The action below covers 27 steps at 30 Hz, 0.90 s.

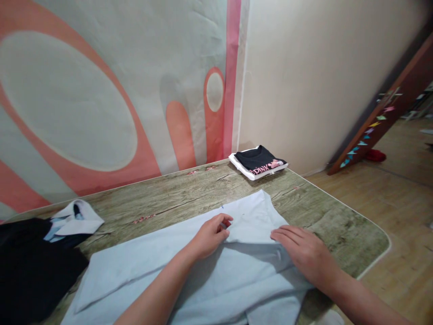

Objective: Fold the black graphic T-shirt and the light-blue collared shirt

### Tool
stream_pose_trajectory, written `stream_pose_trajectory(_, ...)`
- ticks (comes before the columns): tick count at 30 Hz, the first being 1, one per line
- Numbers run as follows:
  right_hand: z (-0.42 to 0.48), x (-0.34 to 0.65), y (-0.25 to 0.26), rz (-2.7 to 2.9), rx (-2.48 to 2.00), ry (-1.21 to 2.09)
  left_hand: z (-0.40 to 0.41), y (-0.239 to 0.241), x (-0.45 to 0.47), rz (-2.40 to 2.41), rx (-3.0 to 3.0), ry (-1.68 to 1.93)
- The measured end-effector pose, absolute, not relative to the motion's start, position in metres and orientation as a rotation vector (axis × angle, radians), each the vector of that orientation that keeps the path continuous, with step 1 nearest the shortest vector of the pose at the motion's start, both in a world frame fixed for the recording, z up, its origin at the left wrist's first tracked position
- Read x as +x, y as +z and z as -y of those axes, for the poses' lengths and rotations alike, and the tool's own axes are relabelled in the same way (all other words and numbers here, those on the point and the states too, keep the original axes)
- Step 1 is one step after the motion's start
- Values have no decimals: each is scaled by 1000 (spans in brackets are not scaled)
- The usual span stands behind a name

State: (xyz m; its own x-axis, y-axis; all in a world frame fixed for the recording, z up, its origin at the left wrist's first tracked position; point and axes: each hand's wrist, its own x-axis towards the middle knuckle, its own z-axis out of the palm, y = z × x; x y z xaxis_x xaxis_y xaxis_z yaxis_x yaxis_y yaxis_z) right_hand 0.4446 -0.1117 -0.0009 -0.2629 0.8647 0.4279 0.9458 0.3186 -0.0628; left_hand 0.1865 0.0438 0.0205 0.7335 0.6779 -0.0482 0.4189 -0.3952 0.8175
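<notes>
A pale blue shirt (162,266) lies spread across the wood-grain table (189,189), its far part folded over toward me. My left hand (211,234) rests on the fold with fingers curled, pinching the cloth edge near the middle. My right hand (301,250) lies flat on the shirt to the right, fingers stretched out and together, pressing the fabric down.
A small stack of folded clothes (260,163), black with pink lettering on top of white, sits at the table's far right corner by the wall. A dark garment with a white and blue collar (37,257) lies at the left. The table's rounded edge (379,257) drops to wooden floor at right.
</notes>
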Motion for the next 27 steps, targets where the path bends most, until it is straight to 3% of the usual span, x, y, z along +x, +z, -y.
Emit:
stream_pose_trajectory(15, 117, 457, 15, 2090, -1616, -94, -33, 24, 192, -776, 2461, 647)
stream_pose_trajectory(27, 107, 438, -10, 2351, -1737, 232, -23, 10, 198, -620, 2717, 4)
